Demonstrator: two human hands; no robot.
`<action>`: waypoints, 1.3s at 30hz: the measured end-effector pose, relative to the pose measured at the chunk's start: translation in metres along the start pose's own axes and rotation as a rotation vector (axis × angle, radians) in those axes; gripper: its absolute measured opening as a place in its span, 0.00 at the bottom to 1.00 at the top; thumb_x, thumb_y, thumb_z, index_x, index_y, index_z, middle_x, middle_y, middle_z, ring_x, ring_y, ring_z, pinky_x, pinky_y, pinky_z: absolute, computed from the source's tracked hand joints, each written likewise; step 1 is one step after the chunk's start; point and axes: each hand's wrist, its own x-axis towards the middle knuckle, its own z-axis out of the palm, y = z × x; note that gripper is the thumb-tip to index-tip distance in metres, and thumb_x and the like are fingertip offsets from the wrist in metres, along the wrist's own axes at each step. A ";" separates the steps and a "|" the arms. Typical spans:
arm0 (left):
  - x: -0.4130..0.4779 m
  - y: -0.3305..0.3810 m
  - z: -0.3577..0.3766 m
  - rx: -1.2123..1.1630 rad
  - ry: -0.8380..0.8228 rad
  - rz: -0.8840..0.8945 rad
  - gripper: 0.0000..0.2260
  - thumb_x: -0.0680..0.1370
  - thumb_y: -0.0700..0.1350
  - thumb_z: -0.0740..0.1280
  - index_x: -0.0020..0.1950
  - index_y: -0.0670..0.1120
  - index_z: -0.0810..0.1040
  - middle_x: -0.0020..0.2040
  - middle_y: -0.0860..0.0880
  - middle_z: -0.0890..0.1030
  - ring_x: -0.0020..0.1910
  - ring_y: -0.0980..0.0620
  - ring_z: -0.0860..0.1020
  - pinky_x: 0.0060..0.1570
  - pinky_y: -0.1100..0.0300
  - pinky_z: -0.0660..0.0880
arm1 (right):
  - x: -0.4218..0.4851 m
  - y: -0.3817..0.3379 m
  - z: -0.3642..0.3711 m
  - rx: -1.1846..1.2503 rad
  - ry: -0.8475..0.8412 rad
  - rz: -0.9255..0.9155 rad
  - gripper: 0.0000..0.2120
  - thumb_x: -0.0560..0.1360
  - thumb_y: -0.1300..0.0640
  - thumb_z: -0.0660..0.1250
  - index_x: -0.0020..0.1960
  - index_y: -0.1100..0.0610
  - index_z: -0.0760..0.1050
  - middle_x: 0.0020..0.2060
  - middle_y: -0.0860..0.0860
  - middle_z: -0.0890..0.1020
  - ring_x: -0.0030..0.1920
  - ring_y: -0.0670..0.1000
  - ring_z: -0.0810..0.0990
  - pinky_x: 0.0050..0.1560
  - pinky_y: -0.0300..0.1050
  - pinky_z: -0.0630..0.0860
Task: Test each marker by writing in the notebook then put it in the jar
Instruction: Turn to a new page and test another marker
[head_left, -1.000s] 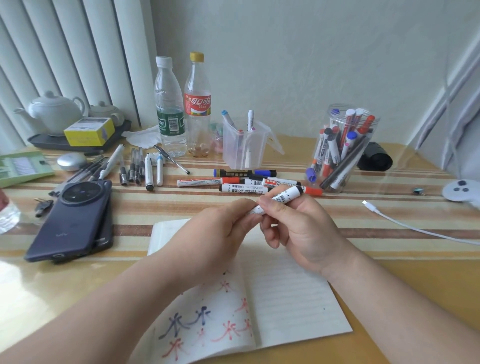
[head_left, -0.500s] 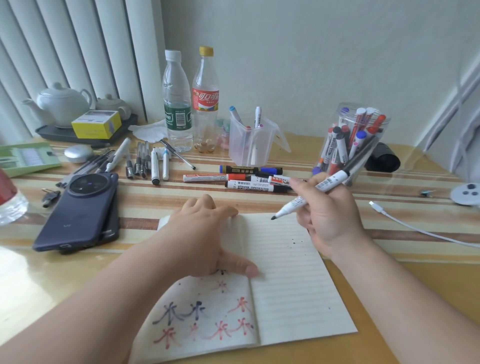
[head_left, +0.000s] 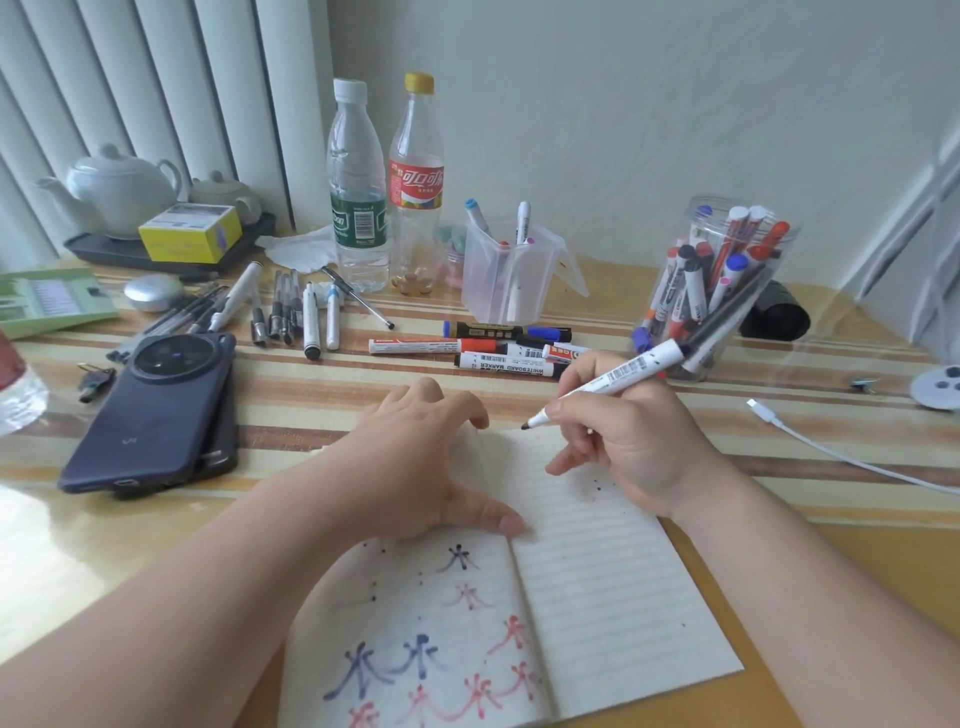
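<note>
An open lined notebook (head_left: 613, 597) lies in front of me, its left page covered with red, blue and black test marks. My left hand (head_left: 410, 467) presses on the top of the left page, thumb flat near the spine. My right hand (head_left: 634, 452) grips an uncapped white marker (head_left: 623, 374) like a pen, its black tip just above the top of the blank right page. Its cap is not visible. The clear jar (head_left: 792, 236), holding several markers, stands at the back right. Several capped markers (head_left: 498, 353) lie on the table behind the notebook.
A clear cup (head_left: 506, 280) with a few markers stands behind the loose ones, next to two bottles (head_left: 358, 208). Pens (head_left: 291, 312) and stacked phones (head_left: 156, 415) lie to the left. A white cable (head_left: 831, 447) runs along the right. A teapot tray sits far left.
My hands have come apart after uncapping the marker. The left hand dropped onto the notebook's left page. The right hand turned the marker tip down toward the right page.
</note>
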 end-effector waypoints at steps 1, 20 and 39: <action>0.000 0.000 0.000 -0.002 -0.007 0.012 0.43 0.56 0.77 0.71 0.67 0.63 0.65 0.59 0.57 0.66 0.61 0.54 0.64 0.55 0.57 0.64 | -0.001 -0.001 0.001 -0.048 -0.016 0.000 0.03 0.67 0.64 0.70 0.39 0.61 0.76 0.26 0.55 0.69 0.29 0.51 0.68 0.33 0.52 0.80; -0.001 0.003 0.001 0.046 -0.040 0.076 0.40 0.55 0.79 0.68 0.64 0.68 0.68 0.56 0.58 0.66 0.61 0.54 0.63 0.58 0.57 0.63 | -0.006 0.004 0.000 -0.371 -0.045 0.024 0.04 0.74 0.66 0.72 0.41 0.63 0.79 0.28 0.54 0.78 0.27 0.54 0.78 0.26 0.46 0.76; -0.002 0.005 -0.001 0.059 -0.054 0.054 0.41 0.55 0.79 0.68 0.66 0.68 0.67 0.58 0.57 0.66 0.63 0.54 0.63 0.58 0.57 0.63 | -0.007 0.003 0.001 -0.426 -0.031 0.087 0.06 0.73 0.65 0.72 0.37 0.62 0.78 0.26 0.54 0.78 0.25 0.56 0.76 0.24 0.44 0.73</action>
